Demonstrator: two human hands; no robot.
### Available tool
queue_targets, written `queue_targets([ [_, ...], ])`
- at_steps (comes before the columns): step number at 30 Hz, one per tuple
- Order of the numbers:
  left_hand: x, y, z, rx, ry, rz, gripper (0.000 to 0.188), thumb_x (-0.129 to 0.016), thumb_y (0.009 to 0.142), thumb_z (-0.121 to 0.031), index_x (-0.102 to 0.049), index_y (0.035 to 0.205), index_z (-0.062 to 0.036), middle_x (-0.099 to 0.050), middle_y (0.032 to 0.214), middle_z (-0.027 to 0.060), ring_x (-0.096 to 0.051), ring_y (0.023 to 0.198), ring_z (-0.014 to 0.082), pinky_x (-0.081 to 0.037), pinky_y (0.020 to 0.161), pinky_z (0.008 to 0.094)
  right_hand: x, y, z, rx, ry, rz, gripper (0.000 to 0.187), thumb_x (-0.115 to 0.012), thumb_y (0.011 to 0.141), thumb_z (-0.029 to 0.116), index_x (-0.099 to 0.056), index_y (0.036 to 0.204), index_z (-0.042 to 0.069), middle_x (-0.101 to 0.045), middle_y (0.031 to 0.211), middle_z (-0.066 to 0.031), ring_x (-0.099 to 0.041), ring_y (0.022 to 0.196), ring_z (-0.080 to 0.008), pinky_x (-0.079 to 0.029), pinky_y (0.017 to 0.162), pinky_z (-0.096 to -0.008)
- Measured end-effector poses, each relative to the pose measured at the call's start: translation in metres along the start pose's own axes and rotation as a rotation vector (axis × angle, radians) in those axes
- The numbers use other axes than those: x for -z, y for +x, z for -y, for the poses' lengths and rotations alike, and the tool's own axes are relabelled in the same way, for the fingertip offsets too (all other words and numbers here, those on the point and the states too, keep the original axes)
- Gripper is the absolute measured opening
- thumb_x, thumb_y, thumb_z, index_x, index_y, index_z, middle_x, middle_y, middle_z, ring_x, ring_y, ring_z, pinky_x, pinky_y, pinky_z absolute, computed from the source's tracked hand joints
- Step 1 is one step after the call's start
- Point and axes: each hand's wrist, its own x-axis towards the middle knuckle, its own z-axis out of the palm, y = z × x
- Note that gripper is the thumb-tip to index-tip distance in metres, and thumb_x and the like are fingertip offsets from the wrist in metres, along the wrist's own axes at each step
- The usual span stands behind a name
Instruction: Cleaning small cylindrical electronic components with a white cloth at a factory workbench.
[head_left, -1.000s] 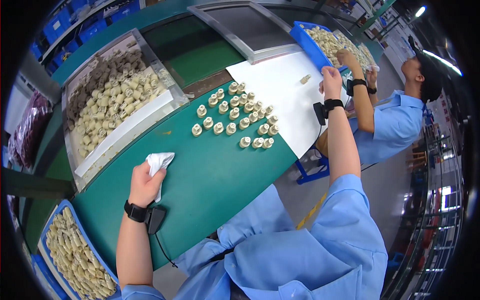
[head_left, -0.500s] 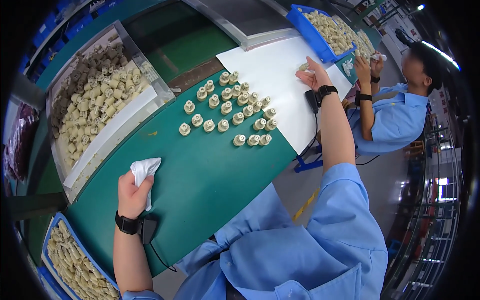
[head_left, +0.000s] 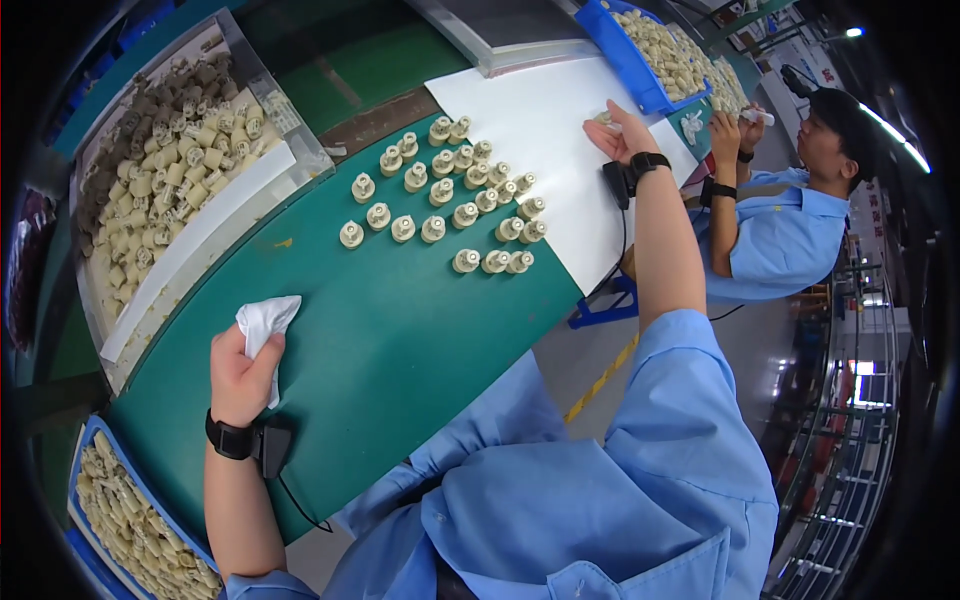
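My left hand [head_left: 240, 375] is closed round a crumpled white cloth [head_left: 266, 318] above the green tabletop [head_left: 340, 350]. Out over the white sheet [head_left: 555, 190], my right hand [head_left: 630, 138] has a small cream plastic part [head_left: 604, 118] between thumb and fingers; the fingers hide much of it. Several similar cream parts [head_left: 440, 190], each a wide round base with a narrower top, stand upright in loose rows on the green surface, between my two hands. Black bands with small boxes are strapped to both wrists.
A metal-edged tray [head_left: 300, 135] heaped with cream and greyish parts lies at left. Blue bins of parts stand at lower left [head_left: 95, 430] and far right [head_left: 640, 85]. A co-worker in a blue shirt [head_left: 770, 235] handles a pale item on the right. A cable [head_left: 300, 505] trails from my left wrist.
The whole bench has shifted slightly left and up in view. My right hand has moved a little with the cream part. My left hand keeps its hold on the cloth.
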Motion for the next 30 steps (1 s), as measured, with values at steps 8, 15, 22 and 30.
queue_targets([
  [8, 0.002, -0.007, 0.006, -0.043, 0.022, -0.013, 0.024, -0.06, 0.083, -0.003, -0.065, 0.106, 0.0017, -0.063, 0.083, -0.0009, -0.053, 0.074, 0.0067, -0.043, 0.067, 0.0232, -0.028, -0.023, -0.01, 0.13, -0.037, -0.167, 0.048, -0.061, 0.092, 0.028, -0.046, 0.121, -0.007, -0.065, 0.103, -0.0262, -0.07, 0.084, -0.0287, -0.061, 0.067, -0.0315],
  [15, -0.001, 0.002, 0.009, -0.109, 0.063, -0.024, 0.023, -0.061, 0.081, -0.011, -0.065, 0.102, -0.0014, -0.066, 0.078, 0.0102, -0.061, 0.068, 0.0163, -0.047, 0.065, 0.0296, -0.04, -0.041, -0.013, 0.287, -0.058, -0.152, 0.039, -0.06, 0.092, 0.023, -0.052, 0.118, -0.005, -0.067, 0.092, -0.0209, -0.07, 0.075, -0.0256, -0.058, 0.059, -0.0292],
  [22, -0.001, 0.003, 0.016, -0.131, 0.031, -0.046, 0.022, -0.061, 0.081, -0.013, -0.065, 0.1, -0.0016, -0.065, 0.077, 0.0115, -0.061, 0.067, 0.0181, -0.047, 0.063, 0.0309, -0.137, -0.179, 0.004, 0.623, -0.483, 0.294, 0.02, -0.061, 0.093, 0.018, -0.059, 0.103, 0.0, -0.067, 0.088, -0.0108, -0.068, 0.074, -0.0175, -0.055, 0.061, -0.0235],
  [30, -0.002, 0.002, 0.015, -0.126, 0.077, -0.056, 0.019, -0.061, 0.08, -0.015, -0.063, 0.091, 0.0006, -0.06, 0.067, 0.0103, -0.055, 0.059, 0.0171, -0.044, 0.056, 0.0324, -0.173, -0.262, -0.035, 0.883, -1.131, 0.542, 0.018, -0.072, 0.08, 0.005, -0.063, 0.096, 0.002, -0.068, 0.089, -0.0075, -0.065, 0.078, -0.0155, -0.051, 0.069, -0.0254],
])
